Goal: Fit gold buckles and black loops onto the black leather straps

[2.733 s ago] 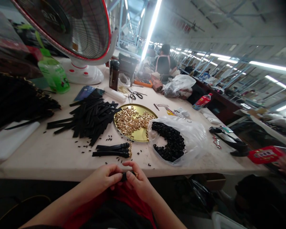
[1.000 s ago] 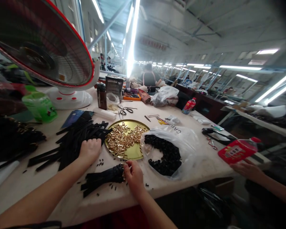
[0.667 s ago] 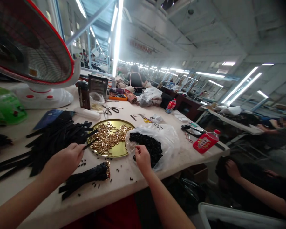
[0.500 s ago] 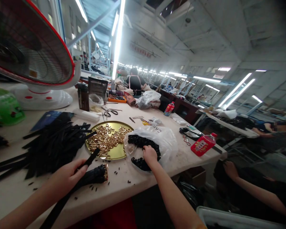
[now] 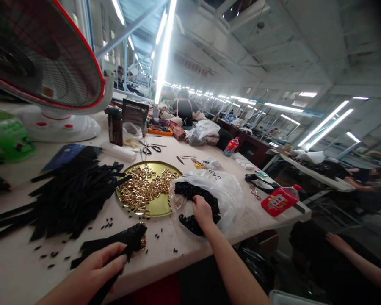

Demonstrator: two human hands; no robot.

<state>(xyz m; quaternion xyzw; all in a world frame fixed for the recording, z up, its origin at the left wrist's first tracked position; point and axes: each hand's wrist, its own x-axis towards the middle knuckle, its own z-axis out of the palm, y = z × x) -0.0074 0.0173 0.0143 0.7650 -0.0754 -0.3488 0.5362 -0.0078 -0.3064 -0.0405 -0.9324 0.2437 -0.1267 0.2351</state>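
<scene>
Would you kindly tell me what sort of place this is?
Most likely a factory workshop: tube lights run in long rows overhead, black strips lie heaped beside a tray of gold-coloured metal fittings, and another person is visible farther back.

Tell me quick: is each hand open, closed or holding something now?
Left hand: closed on a long flat black strap.
Right hand: at small black pieces in a translucent white plastic bag; whether it grips any cannot be told.

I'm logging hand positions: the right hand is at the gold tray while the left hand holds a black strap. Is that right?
Not quite: the head view shows the right hand at the open plastic bag of small black pieces, not the gold tray. The left hand holds a black strap.
</scene>
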